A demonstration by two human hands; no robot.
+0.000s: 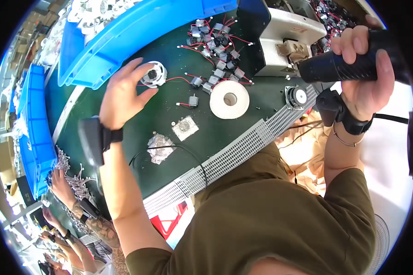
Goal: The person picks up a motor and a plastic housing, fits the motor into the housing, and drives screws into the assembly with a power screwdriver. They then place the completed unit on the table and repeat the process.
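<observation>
White round plastic housing (159, 75) on a dark green tabletop (165, 120), at the left hand (120, 97).
Curved left fingers perhaps steady it, though I cannot tell whether they pinch; the right hand (365, 95) grasps a black cylindrical tool (328, 68), apparently kept aside. Blue plastic bin (119, 43) behind; co-worker's hand (62, 188) lower left.

One head-worn fisheye camera, the left of a pair, looks down from above the wearer's olive shirt (284, 215) at near range. Its upright view faces forward over the green tabletop (167, 104), with the left hand (121, 95) and right hand (366, 95) at either side; straight edges bend toward the dark round rim.
</observation>
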